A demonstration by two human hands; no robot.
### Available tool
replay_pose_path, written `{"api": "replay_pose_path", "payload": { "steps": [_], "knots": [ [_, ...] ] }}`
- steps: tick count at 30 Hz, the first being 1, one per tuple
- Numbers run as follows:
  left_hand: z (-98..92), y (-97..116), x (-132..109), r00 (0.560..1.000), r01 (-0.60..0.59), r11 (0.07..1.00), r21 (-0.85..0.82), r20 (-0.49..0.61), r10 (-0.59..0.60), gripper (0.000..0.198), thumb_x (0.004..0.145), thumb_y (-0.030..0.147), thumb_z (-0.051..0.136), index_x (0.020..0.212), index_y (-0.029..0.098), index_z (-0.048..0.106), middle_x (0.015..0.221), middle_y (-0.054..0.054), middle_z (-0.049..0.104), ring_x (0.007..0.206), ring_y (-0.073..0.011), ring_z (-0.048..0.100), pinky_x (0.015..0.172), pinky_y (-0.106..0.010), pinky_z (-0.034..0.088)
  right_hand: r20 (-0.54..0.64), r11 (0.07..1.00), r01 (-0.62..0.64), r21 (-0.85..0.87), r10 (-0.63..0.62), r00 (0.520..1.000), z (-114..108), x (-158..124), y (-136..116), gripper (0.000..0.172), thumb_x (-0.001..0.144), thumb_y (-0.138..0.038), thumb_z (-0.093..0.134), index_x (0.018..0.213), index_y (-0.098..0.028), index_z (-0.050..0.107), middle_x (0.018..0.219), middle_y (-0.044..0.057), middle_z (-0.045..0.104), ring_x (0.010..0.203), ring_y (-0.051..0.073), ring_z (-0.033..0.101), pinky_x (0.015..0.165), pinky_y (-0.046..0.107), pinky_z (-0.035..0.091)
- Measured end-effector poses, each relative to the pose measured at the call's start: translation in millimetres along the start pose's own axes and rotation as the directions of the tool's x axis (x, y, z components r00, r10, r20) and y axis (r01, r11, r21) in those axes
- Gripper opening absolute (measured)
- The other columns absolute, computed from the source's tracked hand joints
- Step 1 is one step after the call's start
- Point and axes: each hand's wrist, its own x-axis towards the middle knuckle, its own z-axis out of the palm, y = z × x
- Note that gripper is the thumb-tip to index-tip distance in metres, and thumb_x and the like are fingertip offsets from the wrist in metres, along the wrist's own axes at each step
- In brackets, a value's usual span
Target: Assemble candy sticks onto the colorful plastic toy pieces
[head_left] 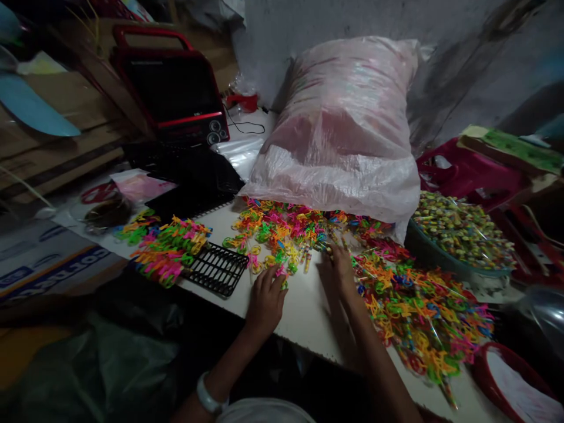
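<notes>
My left hand (267, 301) reaches palm-down over the near edge of a loose heap of small bright plastic pieces (288, 232). Its fingers are slightly apart, and the tips touch a few pink and green pieces. My right hand (342, 271) is farther right, its fingers bent together at the heap's edge; what they pinch is hidden. Between the hands lies a short striped stick (307, 260). A black slotted rack (220, 269) sits left of my left hand, with colourful pieces (165, 249) standing packed on its left part.
A large translucent sack (343, 135) lies behind the heap, mouth towards me. Right of my forearm is a bigger pile of pieces on sticks (423, 317). Beyond it stands a basin (416, 249) of small wrapped items. A red-framed screen (171, 88) stands back left; a red bowl (484, 364) is front right.
</notes>
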Motion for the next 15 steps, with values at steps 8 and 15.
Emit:
{"api": "replay_pose_path", "payload": {
  "steps": [8, 15],
  "knots": [
    [-1.1, 0, 0, 0.999, 0.021, 1.0, -0.024, 0.027, -0.02, 0.031, 0.087, 0.022, 0.051, 0.118, 0.021, 0.053, 0.134, -0.011, 0.047, 0.123, -0.0283, 0.042, 0.102, -0.049, 0.042, -0.035, 0.979, -0.131, -0.157, 0.127, 0.991, 18, -3, -27, 0.03, 0.087, -0.021, 0.043, 0.109, -0.012, 0.06, 0.098, 0.014, 0.058, 0.092, 0.025, 0.048, 0.079, 0.038, 0.036],
    [-1.5, 0, 0, 1.0, 0.023, 0.999, -0.036, 0.021, -0.022, 0.03, 0.088, 0.022, 0.05, 0.118, 0.02, 0.054, 0.135, -0.011, 0.047, 0.124, -0.0278, 0.041, 0.104, -0.048, 0.039, -0.002, 0.974, -0.197, -0.108, 0.198, 0.98, 21, -20, -47, 0.037, 0.09, -0.036, 0.044, 0.116, -0.013, 0.055, 0.1, 0.014, 0.054, 0.091, 0.026, 0.045, 0.081, 0.039, 0.036]
  ]
}}
